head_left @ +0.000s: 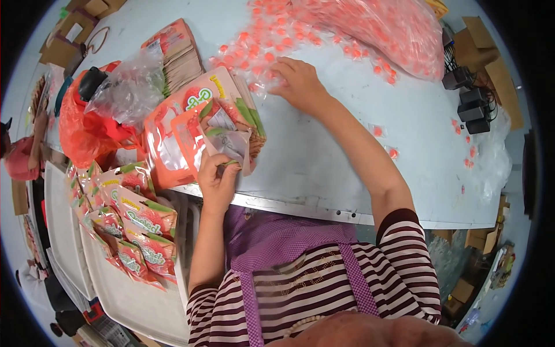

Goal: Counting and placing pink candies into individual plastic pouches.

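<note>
Left hand (218,180): thumb and fingers pinched together on the near edge of a pouch, with little gap between them.
Held pouch (238,146): directly beyond the left fingertips, its mouth spread toward the right hand; the gripped edge lies between thumb and fingers.
Right hand (300,87): fingers loosely curved, their tips touching the near edge of the loose candies; whether they have hold of a piece, I cannot tell.
Loose candies (245,55): at the right fingertips and spreading beyond them, up and to the left.
Flat pouches (222,87): piled just beyond the held pouch, between the two hands.
Hidden: the held pouch's bottom and contents are hard to make out; the left palm is turned out of sight; the right fingertips blur into clear wrapping.
Cut off: the big clear bag (393,34) of candies, beyond the right hand, runs out past the upper edge.
Pouch look: shiny, pale and translucent inside, red-and-green print outside, creased around the grip.
Candy look: small red-orange rounds, each in a clear wrapper.
Filled pouches (144,217): left of the left wrist, plump, red and green, lying overlapped on a pale tray (136,309).
</note>
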A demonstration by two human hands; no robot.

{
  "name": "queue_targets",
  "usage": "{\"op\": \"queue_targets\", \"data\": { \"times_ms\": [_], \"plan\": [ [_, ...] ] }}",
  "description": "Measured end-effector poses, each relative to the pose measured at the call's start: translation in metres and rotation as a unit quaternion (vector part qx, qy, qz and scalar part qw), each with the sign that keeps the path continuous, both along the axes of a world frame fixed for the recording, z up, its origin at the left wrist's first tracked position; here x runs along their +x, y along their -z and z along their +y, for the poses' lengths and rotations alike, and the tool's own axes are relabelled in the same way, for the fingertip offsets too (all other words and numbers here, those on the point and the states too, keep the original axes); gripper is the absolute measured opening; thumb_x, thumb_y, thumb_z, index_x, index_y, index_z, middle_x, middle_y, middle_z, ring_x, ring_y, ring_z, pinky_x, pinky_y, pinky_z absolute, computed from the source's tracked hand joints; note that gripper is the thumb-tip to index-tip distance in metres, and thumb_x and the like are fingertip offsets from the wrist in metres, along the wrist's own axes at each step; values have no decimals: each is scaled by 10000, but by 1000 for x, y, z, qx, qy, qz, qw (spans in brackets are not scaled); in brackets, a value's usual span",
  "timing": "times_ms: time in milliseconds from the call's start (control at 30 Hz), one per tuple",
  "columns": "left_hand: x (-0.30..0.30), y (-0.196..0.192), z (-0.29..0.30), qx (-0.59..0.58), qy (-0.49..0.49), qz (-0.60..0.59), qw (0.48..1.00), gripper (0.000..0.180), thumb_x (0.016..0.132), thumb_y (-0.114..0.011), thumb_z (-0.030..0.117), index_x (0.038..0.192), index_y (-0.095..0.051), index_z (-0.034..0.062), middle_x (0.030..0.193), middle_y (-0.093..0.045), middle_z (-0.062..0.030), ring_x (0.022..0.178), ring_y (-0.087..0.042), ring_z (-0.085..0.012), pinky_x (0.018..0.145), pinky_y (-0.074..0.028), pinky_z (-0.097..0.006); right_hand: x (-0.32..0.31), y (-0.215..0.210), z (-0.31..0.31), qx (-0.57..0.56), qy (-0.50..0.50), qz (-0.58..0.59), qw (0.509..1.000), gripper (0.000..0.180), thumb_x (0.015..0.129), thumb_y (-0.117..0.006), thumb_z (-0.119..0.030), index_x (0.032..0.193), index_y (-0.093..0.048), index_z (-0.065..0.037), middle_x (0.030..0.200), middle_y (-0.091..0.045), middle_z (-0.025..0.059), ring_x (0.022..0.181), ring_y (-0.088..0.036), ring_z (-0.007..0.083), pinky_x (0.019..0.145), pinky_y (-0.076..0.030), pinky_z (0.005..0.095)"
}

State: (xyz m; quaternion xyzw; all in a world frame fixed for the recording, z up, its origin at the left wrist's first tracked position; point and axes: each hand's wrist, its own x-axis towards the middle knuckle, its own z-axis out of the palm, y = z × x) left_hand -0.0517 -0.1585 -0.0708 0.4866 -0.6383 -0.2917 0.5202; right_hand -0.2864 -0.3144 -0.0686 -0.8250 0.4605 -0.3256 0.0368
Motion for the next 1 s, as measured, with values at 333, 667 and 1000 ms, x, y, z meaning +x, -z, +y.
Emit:
{"op": "queue_targets", "data": {
  "times_ms": [333,667,1000],
  "plan": [
    [2,-4,-1,-9,5,10,1000,81,818,-584,14,861,-515,11,818,-463,-27,709,-499,-106,626,-415,-217,-67,-32,47,202,-91,-72,973,330,792,-602,-82,1119,-558,-64,1140,-562,65,1050,-519,187,925,-398,306],
    [-3,-5,2,0,7,40,999,78,839,-580,38,872,-516,8,815,-456,-25,687,-488,-95,621,-409,-213,-53,-51,44,296,-7,-193,935,260,889,-520,-145,1136,-550,-71,1134,-557,34,1057,-507,156,916,-402,281],
    [-2,-2,3,22,10,66,998,94,817,-599,24,865,-521,4,833,-475,-40,692,-527,-110,611,-436,-223,-57,-39,93,155,-126,168,965,328,764,-644,-275,1053,-595,-130,1222,-496,68,1140,-439,252,1006,-244,494]
  ]
}}
